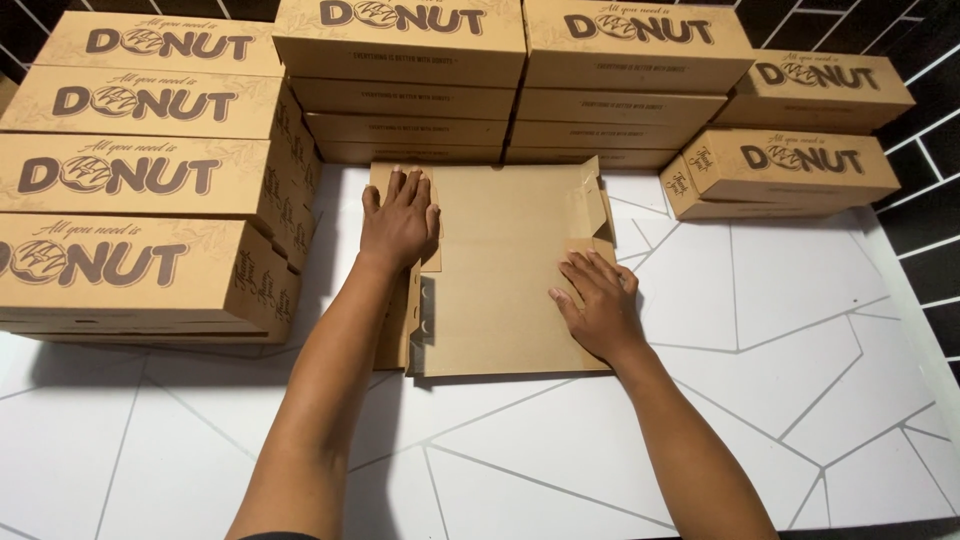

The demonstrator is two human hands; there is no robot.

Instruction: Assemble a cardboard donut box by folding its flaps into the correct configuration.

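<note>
Head view showed us a white table [800, 330] with thin grey lines, ringed on its left and far sides by finished brown boxes. On the left we saw a stack of closed boxes [140, 190], four high, printed lids up. Along the far edge stood two more stacks [510, 90], and at the far right a smaller pile [800, 150] of two or three.

Between them, in the middle of the table, lay the flat cardboard blank [510, 270], plain side up and not yet a box. Our left hand [400, 220] pressed flat, fingers spread and together with the palm down, on the blank's left side flap, which looked partly folded over; nothing was gripped. Near that hand the left edge with its cut-outs stood a little raised. Our right hand [595, 305] rested open on the blank's right part, fingertips on a small folded tab, pressing rather than clutching. The far right corner flap stood slightly up.

We judged the folding of this blank barely begun: side flaps were being creased, while the walls, the front and the lid remained flat. Many boxes were done already.
</note>
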